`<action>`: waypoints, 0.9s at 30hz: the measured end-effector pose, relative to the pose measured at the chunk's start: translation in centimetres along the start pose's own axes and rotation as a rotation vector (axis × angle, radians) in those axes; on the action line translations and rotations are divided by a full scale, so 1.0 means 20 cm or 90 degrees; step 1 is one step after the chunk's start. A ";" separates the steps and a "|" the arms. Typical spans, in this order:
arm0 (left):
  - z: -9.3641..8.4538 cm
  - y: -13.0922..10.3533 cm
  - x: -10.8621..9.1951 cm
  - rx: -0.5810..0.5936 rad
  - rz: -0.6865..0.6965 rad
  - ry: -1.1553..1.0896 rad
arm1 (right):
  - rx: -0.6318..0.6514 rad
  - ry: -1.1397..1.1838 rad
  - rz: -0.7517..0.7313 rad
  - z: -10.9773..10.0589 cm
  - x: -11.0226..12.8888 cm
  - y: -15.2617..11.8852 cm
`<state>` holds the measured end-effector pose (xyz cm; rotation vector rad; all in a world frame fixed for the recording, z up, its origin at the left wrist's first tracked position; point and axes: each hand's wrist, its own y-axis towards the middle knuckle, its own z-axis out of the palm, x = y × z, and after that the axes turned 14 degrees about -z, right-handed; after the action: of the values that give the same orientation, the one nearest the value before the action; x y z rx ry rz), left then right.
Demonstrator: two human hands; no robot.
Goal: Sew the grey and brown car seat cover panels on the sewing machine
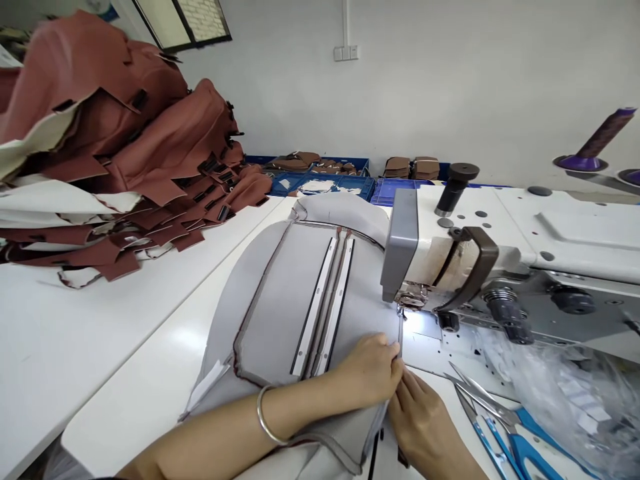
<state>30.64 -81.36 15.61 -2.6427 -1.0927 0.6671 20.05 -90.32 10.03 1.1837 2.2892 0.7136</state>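
A grey sewn cover (280, 280), wrong side up, lies on the white table with its right edge at the needle of a sewing machine (400, 310). Two white plastic strips (316, 300) run along its middle beside the seams. My left hand (373, 370), a silver bangle on its wrist, lies across the cover and pinches its right edge just below the needle. Right beside it, my right hand (417, 413) has its fingers closed on the same edge, a little nearer to me. The fingertips of both hands are partly hidden.
Blue-handled scissors (523, 427) and thread snips (480, 427) lie right of my right hand, near crumpled clear plastic (575, 400). A heap of reddish-brown covers (125, 133) fills the left side. Blue crates (325, 183) with brown pieces stand behind the table (125, 333).
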 end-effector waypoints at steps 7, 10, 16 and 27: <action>-0.06 0.01 -0.03 0.020 0.016 0.048 | -0.008 -0.013 0.004 0.00 -0.04 0.01; -0.06 0.00 -0.04 0.014 0.039 0.075 | -0.009 -0.009 0.008 0.01 -0.05 0.00; -0.01 0.09 0.01 0.001 0.108 0.105 | -0.009 -0.012 0.045 0.05 -0.08 0.00; -0.04 0.26 0.03 -0.020 0.135 0.127 | 0.033 -0.059 0.104 0.10 -0.12 -0.02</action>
<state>34.57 -84.54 14.35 -2.8040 -0.7834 0.4129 22.21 -92.00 8.64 1.4109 2.1658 0.6460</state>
